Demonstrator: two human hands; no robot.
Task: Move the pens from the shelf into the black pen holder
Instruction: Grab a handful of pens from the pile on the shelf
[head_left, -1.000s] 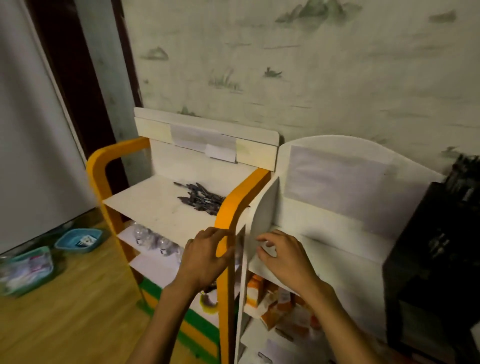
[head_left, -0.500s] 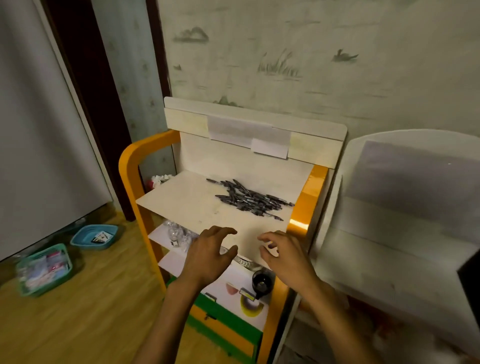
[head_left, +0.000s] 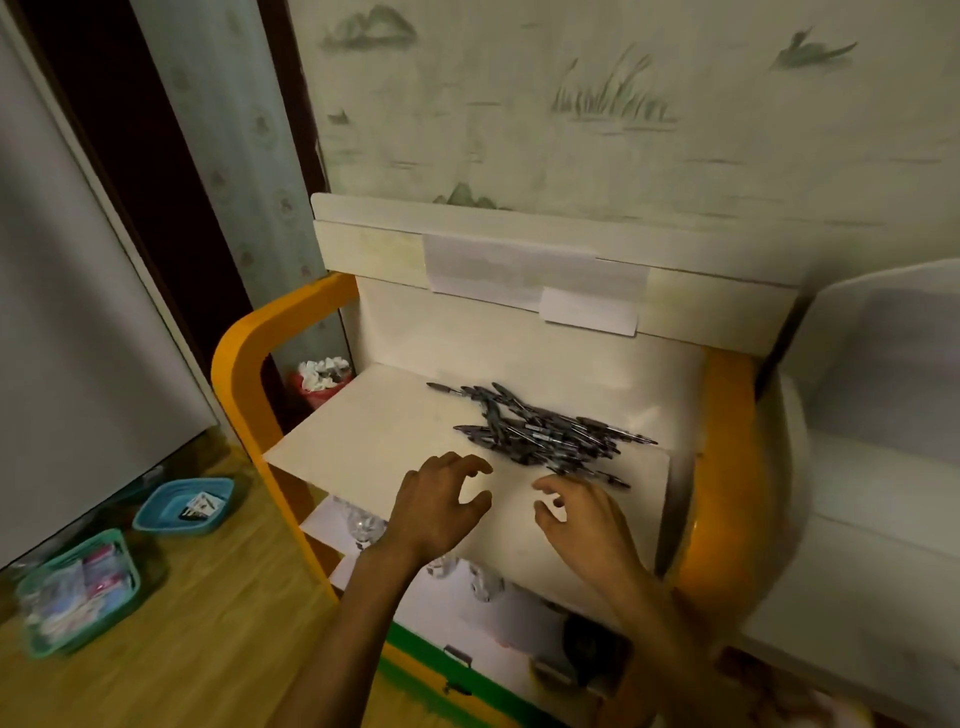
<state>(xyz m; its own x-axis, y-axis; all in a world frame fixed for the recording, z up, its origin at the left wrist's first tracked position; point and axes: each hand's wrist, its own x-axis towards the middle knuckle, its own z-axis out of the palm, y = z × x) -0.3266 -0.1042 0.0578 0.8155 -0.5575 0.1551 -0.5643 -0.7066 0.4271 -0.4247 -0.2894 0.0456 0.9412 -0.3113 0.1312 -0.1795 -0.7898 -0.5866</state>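
Observation:
A heap of several dark pens (head_left: 545, 431) lies on the white top shelf (head_left: 374, 436) of an orange-framed rack, toward its right rear. My left hand (head_left: 441, 509) hovers over the shelf's front edge with loosely curled fingers, holding nothing. My right hand (head_left: 582, 514) is beside it, fingers relaxed and empty, its fingertips just short of the nearest pen. A dark round shape (head_left: 587, 649) on a lower shelf, partly behind my right forearm, may be the black pen holder; it is blurred.
The orange frame (head_left: 234, 364) arches on both sides of the shelf. A white cabinet (head_left: 857, 493) stands at the right. On the wooden floor at left sit a blue tray (head_left: 182, 506) and a green basket (head_left: 78, 592). A red bin (head_left: 317, 384) stands behind the rack.
The view has swung left and closer to the orange rack. Both hands have left the rack's front edge and moved up over the top shelf toward the pens.

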